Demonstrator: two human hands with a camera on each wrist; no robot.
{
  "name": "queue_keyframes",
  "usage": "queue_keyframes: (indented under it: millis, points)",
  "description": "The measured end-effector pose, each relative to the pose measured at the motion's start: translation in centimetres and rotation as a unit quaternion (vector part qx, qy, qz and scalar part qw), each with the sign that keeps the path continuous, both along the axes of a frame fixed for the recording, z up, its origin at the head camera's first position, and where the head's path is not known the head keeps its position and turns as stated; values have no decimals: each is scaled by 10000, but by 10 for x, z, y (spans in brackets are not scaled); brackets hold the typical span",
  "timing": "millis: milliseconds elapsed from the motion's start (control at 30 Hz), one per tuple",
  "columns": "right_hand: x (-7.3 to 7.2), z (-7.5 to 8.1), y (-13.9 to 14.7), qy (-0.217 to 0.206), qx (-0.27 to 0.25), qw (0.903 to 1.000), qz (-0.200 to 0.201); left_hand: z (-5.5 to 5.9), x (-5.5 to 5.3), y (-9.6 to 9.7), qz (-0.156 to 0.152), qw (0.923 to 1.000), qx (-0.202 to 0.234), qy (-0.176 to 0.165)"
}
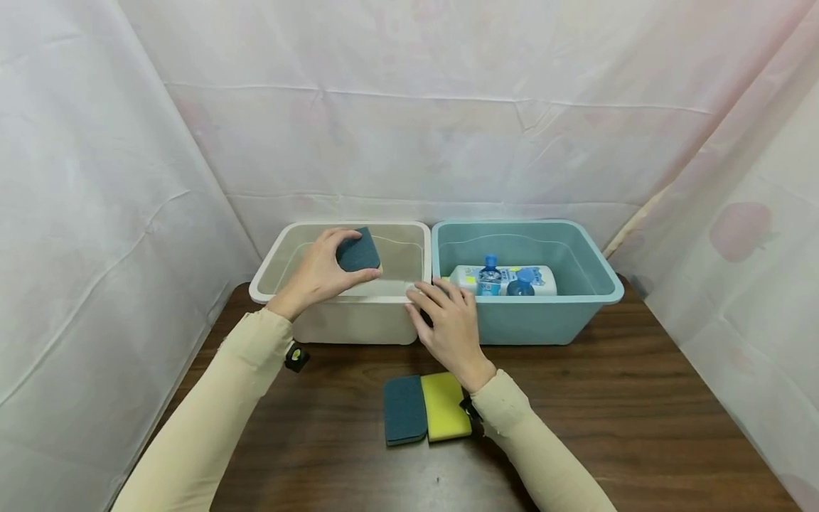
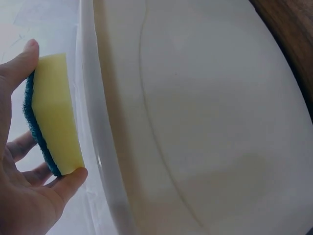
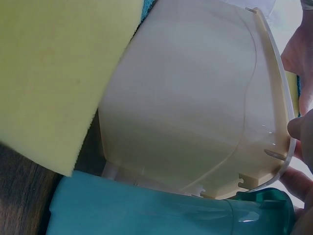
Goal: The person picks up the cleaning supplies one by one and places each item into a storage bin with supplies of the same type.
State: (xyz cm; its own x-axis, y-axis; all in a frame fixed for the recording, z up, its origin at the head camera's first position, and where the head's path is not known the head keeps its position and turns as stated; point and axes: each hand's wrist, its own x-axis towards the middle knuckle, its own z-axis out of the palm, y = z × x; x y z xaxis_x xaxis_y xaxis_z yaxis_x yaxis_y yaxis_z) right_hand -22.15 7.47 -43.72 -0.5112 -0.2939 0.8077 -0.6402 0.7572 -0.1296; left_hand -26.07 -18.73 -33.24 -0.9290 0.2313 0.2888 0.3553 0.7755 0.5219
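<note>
In the head view my left hand (image 1: pixel 320 270) holds a scouring sponge (image 1: pixel 360 250) over the beige bin (image 1: pixel 348 320), pinched between thumb and fingers. The left wrist view shows its yellow foam side (image 2: pixel 56 112) and dark green scouring layer. My right hand (image 1: pixel 451 323) is at the beige bin's front right corner, where it meets the teal bin (image 1: pixel 531 320). Its thumb and fingers grip the beige rim (image 3: pixel 289 105) from both sides. Below that hand, two more sponges lie side by side on the table, one dark side up (image 1: pixel 405 409), one yellow side up (image 1: pixel 446 409).
Inside the teal bin are a white bottle (image 1: pixel 544 281) lying on its side and two small blue bottles, one (image 1: pixel 489 277) left of the other (image 1: pixel 521 283). Both bins stand on a dark wooden table (image 1: pixel 320 427). Pale curtains (image 1: pixel 409 156) hang behind and at both sides.
</note>
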Motion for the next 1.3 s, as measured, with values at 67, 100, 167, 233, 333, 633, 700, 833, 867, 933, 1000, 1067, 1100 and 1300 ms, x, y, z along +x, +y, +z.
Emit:
queue_keyframes:
  millis: [67, 100, 167, 233, 333, 633, 700, 833, 867, 933, 1000, 1067, 1100, 1300]
  points:
    - [1, 0, -1, -4, 2, 10000, 9, 1, 0, -1, -10, 10000, 15, 8]
    - [1, 1, -2, -11, 5, 10000, 10, 1, 0, -1, -13, 10000, 39, -6]
    - [1, 1, -3, -40, -7, 10000, 19, 2, -1, -2, 6, 10000, 63, -25]
    - [1, 2, -3, -77, -11, 10000, 7, 3, -3, -3, 28, 9999, 103, -55]
    - [1, 2, -3, -139, 17, 9999, 11, 3, -5, -4, 88, 9998, 146, -97]
    - [1, 2, -2, -186, 40, 9998, 0, 3, -9, 4, 51, 10000, 6, -66]
    - [2, 2, -2, -208, 37, 9998, -2, 3, -9, 6, 19, 10000, -8, -35]
    - [2, 2, -2, -220, 40, 9997, -2, 3, -9, 7, -42, 10000, -7, -42]
    - [2, 2, -3, -216, 45, 9998, -3, 3, -9, 6, -47, 10000, -27, -47]
    - [2, 3, -3, -203, 54, 9998, -1, 3, -9, 6, -60, 9999, -45, -68]
    - [3, 3, -4, -200, 71, 9998, -12, 3, -9, 7, -73, 9999, -60, -86]
    - [3, 3, -4, -193, 93, 9998, -21, 2, -9, 6, -87, 9999, -79, -87]
    - [3, 3, -4, -191, 100, 9998, -23, 2, -9, 7, -97, 9999, -72, -92]
    - [4, 3, -5, -205, 92, 9997, -10, 0, -9, 6, -172, 9997, -126, -93]
